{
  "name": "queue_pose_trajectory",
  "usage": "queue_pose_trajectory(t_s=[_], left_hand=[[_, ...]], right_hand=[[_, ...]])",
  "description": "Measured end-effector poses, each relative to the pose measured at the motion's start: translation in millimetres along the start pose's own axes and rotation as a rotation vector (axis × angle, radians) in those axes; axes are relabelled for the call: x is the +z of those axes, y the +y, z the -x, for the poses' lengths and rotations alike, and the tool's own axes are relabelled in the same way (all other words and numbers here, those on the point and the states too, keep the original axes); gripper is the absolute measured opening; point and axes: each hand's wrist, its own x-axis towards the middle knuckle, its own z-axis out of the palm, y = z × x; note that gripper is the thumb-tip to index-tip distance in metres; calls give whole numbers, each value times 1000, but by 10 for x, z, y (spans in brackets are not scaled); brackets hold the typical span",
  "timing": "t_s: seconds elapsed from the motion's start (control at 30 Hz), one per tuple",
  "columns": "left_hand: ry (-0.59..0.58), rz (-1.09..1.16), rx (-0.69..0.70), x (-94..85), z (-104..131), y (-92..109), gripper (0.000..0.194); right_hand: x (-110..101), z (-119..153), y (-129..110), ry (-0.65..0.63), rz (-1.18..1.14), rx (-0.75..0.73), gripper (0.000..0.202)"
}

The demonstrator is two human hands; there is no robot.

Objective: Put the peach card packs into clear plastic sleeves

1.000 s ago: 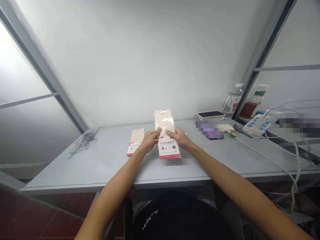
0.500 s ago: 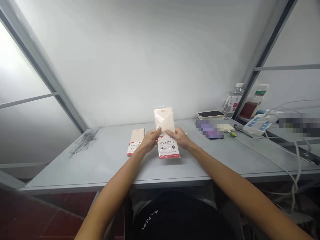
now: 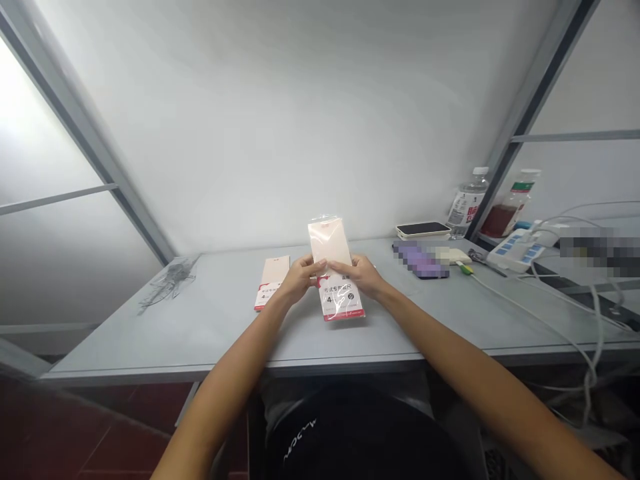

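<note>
Between my two hands, above the front of the desk, is a ruler set packet (image 3: pixel 340 293), a pale card with a white and red label inside a clear plastic sleeve. My left hand (image 3: pixel 301 279) is closed on its left edge, thumb across the front. From the other side my right hand (image 3: pixel 366 275) grips it, its thumb also on the front; the fingers behind are hidden. The packet leans, its lower end a bit to the right. A similar pale packet (image 3: pixel 274 273) lies on the desk to the left, partly covered by my left hand and forearm.
On the right of the grey desk (image 3: pixel 150 340) lie a phone (image 3: pixel 423 230), a purple blurred item (image 3: pixel 421 260) and a white power strip (image 3: pixel 515 248) with trailing cables. Two bottles, one clear (image 3: pixel 467 203), stand behind them. Black scribbles (image 3: pixel 173 280) mark the left side.
The held packet has tilted slightly, its lower end moving to the right and a little down. Both hands keep their hold, and the packet on the desk stays put.
</note>
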Motion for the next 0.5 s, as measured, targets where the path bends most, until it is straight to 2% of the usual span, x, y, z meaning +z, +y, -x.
queue_pose_trajectory(t_s=[0.13, 0.3, 0.37, 0.5], left_hand=[[-22, 19, -16, -5, 5, 20, 33], [1, 23, -11, -28, -7, 15, 31], [11, 5, -21, -40, -19, -13, 31], [18, -12, -39, -55, -39, -65, 32]], right_hand=[[20, 15, -40, 1, -41, 34, 35], [26, -4, -32, 172, -25, -14, 35], [23, -13, -14, 204, 5, -37, 34], [20, -16, 11, 174, 51, -36, 35]])
